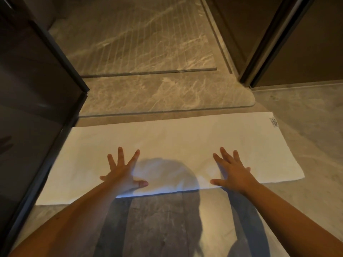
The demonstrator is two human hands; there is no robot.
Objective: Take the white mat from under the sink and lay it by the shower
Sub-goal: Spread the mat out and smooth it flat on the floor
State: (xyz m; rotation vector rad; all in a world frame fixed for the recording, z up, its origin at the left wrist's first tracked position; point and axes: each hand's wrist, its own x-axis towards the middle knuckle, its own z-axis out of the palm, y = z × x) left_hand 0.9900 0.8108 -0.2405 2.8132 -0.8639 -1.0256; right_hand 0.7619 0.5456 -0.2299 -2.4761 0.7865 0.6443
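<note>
Hands, two (left hand [121,173], right hand [233,172]), fingers splayed flat, press one white mat [167,145].

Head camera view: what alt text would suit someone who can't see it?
A white mat lies flat on the floor along the marble shower step. The left hand and right hand rest on it, fingers spread, near its front edge; a dark glass door stands at left.

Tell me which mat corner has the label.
The far right corner of the mat: a small label sits there; the other three are plain.
</note>
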